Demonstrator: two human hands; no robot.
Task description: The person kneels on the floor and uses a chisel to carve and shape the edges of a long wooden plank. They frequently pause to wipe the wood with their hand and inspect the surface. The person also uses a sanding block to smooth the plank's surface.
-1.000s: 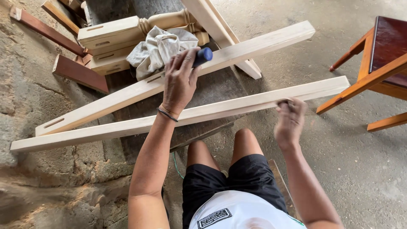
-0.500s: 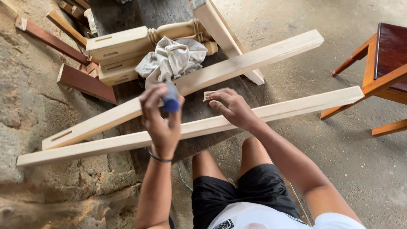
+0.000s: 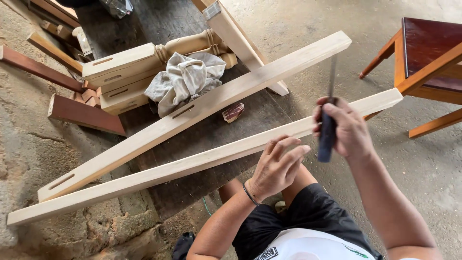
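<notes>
Right hand [image 3: 350, 129] grips blue-handled tool [image 3: 328, 126]; left hand [image 3: 276, 166] half-open, fingers on near rail [image 3: 192, 165]. Far rail [image 3: 202, 107], rag [image 3: 185, 79], turned legs [image 3: 139, 62] behind. Dark plank table [image 3: 231, 130], concrete floor [image 3: 308, 19]; chair [image 3: 428, 58] right.

Near pale wooden rail [image 3: 192, 166]: long, lying diagonally across dark boards, serving as landmark. Left hand [image 3: 275, 169]: fingers loosely curled, resting at the rail's near edge, a dark band on the wrist. Right hand [image 3: 347, 129]: closed round a dark-handled tool [image 3: 328, 126], slim blade upward, blurred, just above the rail's right part. Second pale rail [image 3: 202, 108]: beyond the landmark, slotted. Crumpled grey cloth [image 3: 185, 79]: beyond both rails, on turned pale legs [image 3: 144, 65]. Reddish-brown chair [image 3: 423, 58]: right of the rail's far end.
</notes>
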